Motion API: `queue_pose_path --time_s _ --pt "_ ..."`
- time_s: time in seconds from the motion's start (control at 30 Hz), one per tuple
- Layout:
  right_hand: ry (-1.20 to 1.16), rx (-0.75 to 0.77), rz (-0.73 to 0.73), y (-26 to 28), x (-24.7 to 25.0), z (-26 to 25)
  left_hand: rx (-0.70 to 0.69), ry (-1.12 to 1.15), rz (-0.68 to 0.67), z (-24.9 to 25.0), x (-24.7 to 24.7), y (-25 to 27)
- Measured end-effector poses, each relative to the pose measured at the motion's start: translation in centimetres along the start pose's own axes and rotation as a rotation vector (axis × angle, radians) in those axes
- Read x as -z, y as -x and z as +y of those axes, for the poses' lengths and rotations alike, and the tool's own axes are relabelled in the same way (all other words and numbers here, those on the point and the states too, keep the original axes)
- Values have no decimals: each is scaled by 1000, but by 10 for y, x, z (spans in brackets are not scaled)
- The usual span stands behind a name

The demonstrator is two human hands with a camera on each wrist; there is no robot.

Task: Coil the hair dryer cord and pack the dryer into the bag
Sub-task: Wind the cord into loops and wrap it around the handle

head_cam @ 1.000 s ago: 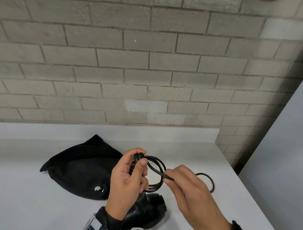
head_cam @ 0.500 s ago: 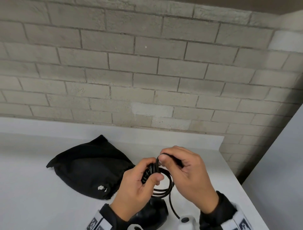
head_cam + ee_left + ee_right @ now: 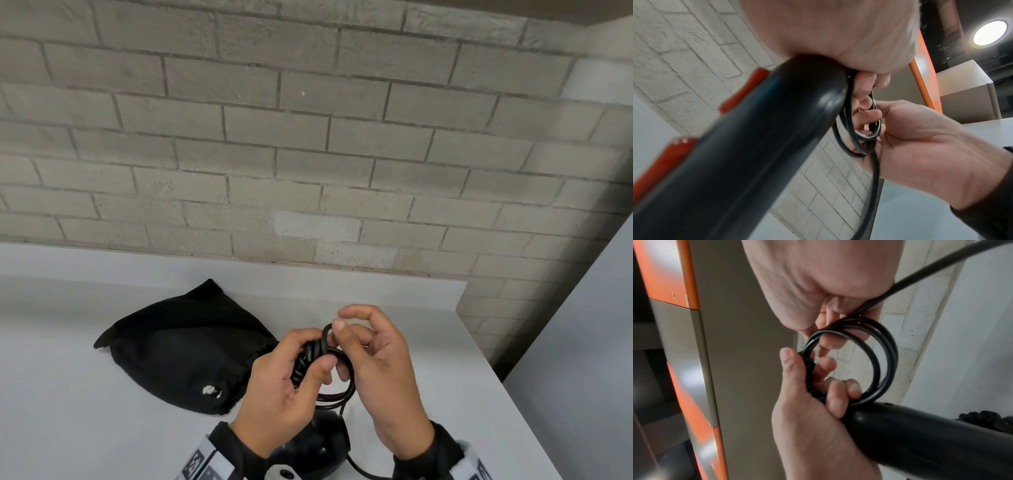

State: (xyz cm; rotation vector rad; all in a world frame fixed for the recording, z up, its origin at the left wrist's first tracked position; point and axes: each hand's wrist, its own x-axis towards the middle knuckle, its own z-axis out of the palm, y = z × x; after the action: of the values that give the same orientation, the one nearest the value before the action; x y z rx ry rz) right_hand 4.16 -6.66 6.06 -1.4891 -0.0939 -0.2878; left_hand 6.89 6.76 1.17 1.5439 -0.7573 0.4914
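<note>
The black hair dryer (image 3: 313, 448) hangs below my hands at the bottom of the head view, its handle (image 3: 748, 146) large in the left wrist view. My left hand (image 3: 291, 380) grips the coiled black cord (image 3: 337, 383) near the ribbed strain relief (image 3: 810, 374), thumb pressing the loops. My right hand (image 3: 370, 370) pinches a fresh loop of cord (image 3: 327, 334) above the coil, index finger raised. Several loops (image 3: 877, 353) show in the right wrist view. The black drawstring bag (image 3: 185, 346) lies flat on the white table, left of my hands.
The white table (image 3: 68, 411) meets a grey brick wall (image 3: 308, 154) at the back. Its right edge (image 3: 507, 394) drops off beside a pale panel. Loose cord (image 3: 363, 471) trails off the bottom right. Orange-edged cabinets (image 3: 684, 280) appear in the wrist views.
My right hand brought the free cord in from the right and over to the left hand, adding another loop to the coil. The trailing loop on the table has been drawn in.
</note>
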Motion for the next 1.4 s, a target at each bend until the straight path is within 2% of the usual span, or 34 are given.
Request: queue_pose_path --time_s 0.23,0.4,0.6,0.77,0.9,1.13,1.4 --pt "-13 -62 27 0 6 0 -2 -69 92 -4 0 4" --pt "22 -140 12 -1 9 -3 -40 -103 91 -3 -1 7" --pt "101 -135 -36 -1 10 -6 -66 -138 80 -3 -1 7" --pt "187 -13 -148 6 16 -6 -44 -151 103 0 -2 7" --pt "216 17 -260 13 22 3 -39 -177 117 2 0 3" --pt "323 128 -252 9 27 3 -22 -200 65 2 -2 8" --pt "447 312 -113 4 30 6 205 -128 -64 22 4 5"
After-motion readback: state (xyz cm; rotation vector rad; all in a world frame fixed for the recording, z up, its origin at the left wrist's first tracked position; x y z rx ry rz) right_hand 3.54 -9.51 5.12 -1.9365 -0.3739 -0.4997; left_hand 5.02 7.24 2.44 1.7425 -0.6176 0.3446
